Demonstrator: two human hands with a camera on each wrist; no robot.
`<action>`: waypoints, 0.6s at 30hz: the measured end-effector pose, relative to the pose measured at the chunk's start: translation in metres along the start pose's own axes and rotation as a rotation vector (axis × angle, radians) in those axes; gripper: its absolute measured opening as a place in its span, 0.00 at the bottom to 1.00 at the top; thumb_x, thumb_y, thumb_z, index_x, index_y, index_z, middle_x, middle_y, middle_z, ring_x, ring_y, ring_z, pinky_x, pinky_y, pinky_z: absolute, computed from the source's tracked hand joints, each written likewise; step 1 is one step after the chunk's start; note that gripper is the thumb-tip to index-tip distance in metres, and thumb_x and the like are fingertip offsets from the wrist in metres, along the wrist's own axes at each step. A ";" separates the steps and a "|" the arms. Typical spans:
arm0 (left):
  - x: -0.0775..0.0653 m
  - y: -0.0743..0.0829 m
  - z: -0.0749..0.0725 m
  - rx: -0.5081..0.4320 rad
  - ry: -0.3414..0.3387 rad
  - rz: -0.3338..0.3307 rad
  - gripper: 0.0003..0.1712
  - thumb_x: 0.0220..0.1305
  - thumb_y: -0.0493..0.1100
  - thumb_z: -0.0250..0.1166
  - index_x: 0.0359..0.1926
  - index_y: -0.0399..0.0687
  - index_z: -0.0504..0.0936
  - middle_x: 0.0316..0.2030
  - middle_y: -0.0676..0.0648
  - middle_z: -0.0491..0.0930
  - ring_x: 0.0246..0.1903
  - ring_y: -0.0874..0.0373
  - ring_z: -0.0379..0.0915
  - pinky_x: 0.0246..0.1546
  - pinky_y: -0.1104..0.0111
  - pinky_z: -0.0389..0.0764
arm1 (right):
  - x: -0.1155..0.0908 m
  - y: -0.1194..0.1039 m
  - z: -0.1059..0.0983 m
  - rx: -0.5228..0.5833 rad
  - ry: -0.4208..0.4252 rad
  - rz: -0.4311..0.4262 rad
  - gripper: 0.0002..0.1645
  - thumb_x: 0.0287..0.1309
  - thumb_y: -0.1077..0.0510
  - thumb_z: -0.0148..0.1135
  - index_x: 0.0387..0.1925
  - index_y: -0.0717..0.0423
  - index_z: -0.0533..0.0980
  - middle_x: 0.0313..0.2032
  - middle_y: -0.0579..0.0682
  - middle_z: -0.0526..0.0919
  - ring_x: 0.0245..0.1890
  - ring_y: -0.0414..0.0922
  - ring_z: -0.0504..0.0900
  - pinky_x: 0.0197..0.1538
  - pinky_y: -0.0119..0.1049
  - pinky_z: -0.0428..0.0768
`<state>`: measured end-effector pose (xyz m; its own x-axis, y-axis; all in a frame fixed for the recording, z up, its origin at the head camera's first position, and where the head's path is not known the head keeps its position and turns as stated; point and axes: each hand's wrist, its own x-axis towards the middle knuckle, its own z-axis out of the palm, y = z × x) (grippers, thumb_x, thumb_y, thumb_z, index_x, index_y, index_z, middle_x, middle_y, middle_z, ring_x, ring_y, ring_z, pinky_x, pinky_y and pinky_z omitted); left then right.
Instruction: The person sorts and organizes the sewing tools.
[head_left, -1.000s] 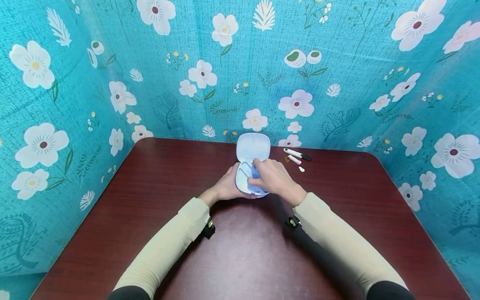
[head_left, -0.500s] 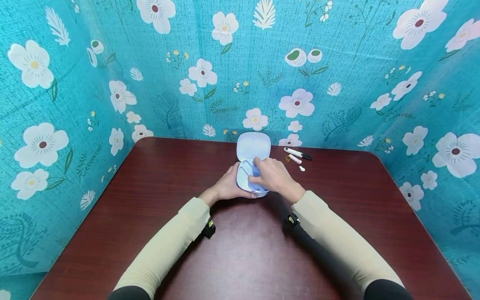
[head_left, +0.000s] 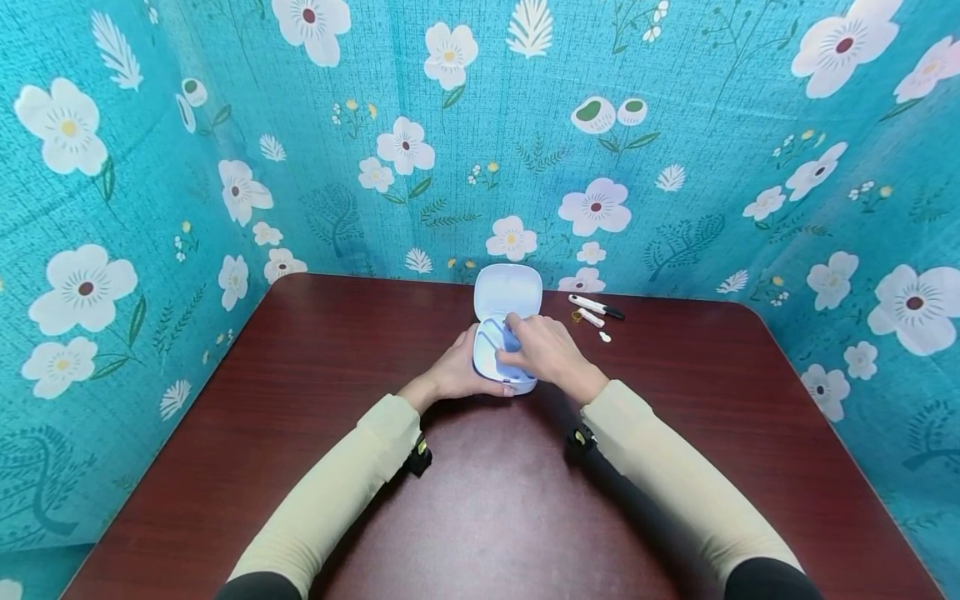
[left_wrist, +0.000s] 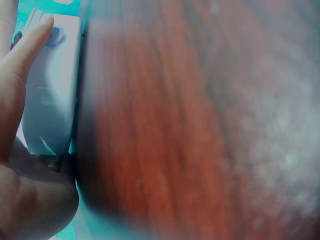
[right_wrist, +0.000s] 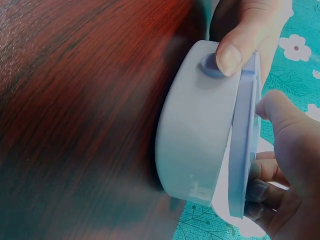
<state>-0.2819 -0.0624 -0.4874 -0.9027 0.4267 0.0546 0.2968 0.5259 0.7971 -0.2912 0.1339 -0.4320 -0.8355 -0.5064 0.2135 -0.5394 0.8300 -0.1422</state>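
Observation:
A pale blue-white box (right_wrist: 195, 125) sits on the table with its hinged lid (head_left: 508, 287) raised at the back. My left hand (head_left: 453, 371) grips the box's left side. Its thumb (left_wrist: 37, 42) lies along the front wall, tip at the round blue button (right_wrist: 211, 66). Inside the box is a light blue inner tray (right_wrist: 243, 140); a gap shows between it and the box wall in the right wrist view. My right hand (head_left: 553, 350) reaches in from the right and pinches the tray, thumb and fingers bent. Part of the tray is hidden under that hand.
Right of the box lie a slim white stick with a black end (head_left: 596, 307), a small white piece (head_left: 592, 317) with a gold ring (head_left: 577, 317), and a tiny white bit (head_left: 605, 337). A flowered blue cloth (head_left: 420, 217) hangs behind the dark red table (head_left: 360, 325).
My left thumb has come round onto the front of the box, near the button. The tray has tilted slightly within the box under my right hand, which barely moves.

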 end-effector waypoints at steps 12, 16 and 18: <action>-0.003 0.002 0.003 -0.009 0.015 -0.017 0.73 0.38 0.60 0.87 0.78 0.51 0.51 0.69 0.46 0.63 0.64 0.54 0.65 0.66 0.58 0.68 | 0.000 0.001 0.003 -0.002 0.004 -0.013 0.22 0.59 0.43 0.69 0.41 0.56 0.77 0.17 0.45 0.71 0.18 0.43 0.69 0.21 0.36 0.64; -0.003 0.001 0.004 -0.027 0.021 -0.011 0.73 0.38 0.59 0.87 0.79 0.51 0.50 0.69 0.47 0.63 0.64 0.55 0.65 0.66 0.59 0.67 | -0.001 0.003 0.004 -0.001 0.011 -0.021 0.22 0.59 0.43 0.68 0.41 0.56 0.76 0.16 0.45 0.70 0.17 0.43 0.68 0.21 0.36 0.63; -0.003 0.001 0.005 -0.031 0.023 -0.009 0.73 0.39 0.59 0.87 0.79 0.51 0.49 0.70 0.47 0.63 0.64 0.55 0.64 0.67 0.59 0.67 | -0.001 0.003 0.003 0.002 0.019 -0.025 0.21 0.59 0.43 0.68 0.40 0.56 0.76 0.16 0.45 0.69 0.17 0.43 0.68 0.20 0.36 0.63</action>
<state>-0.2774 -0.0595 -0.4900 -0.9126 0.4044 0.0606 0.2787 0.5065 0.8159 -0.2927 0.1364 -0.4361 -0.8198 -0.5223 0.2349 -0.5600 0.8169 -0.1382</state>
